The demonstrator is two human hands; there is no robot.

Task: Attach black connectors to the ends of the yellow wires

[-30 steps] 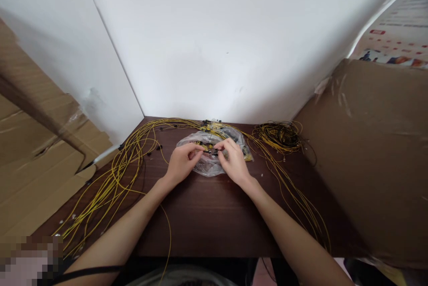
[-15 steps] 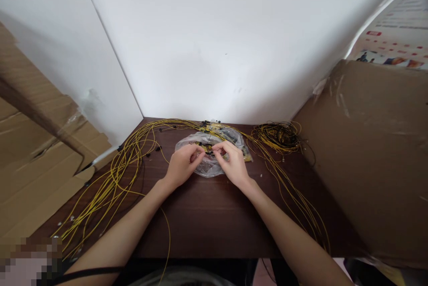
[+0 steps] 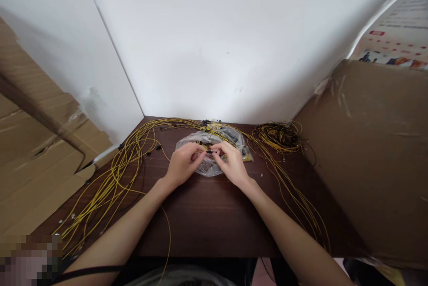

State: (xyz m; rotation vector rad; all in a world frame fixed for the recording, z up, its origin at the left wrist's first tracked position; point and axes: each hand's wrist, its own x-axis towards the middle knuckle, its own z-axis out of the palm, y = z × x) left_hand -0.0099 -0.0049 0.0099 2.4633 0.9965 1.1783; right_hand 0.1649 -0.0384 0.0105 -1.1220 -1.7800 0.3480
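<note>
My left hand (image 3: 184,162) and my right hand (image 3: 232,160) meet over a clear plastic bag (image 3: 207,170) near the back of the dark brown table (image 3: 200,219). Thumb and forefinger of each are pinched at the ends of a small black piece (image 3: 209,152), held level between them. Small black and yellow parts show in the bag, just behind my fingertips. Long yellow cables (image 3: 133,157) run along the back and down the left side; one passes under my left wrist.
More yellow cables (image 3: 294,192) trail down the right side. A coiled black and yellow bundle (image 3: 279,136) lies at the back right. Cardboard (image 3: 374,152) borders the table at right, more (image 3: 43,157) at left, and a white panel (image 3: 207,45) stands behind.
My hands stay almost in place; the small black piece between the fingertips now shows more clearly. The view has shifted very slightly.
</note>
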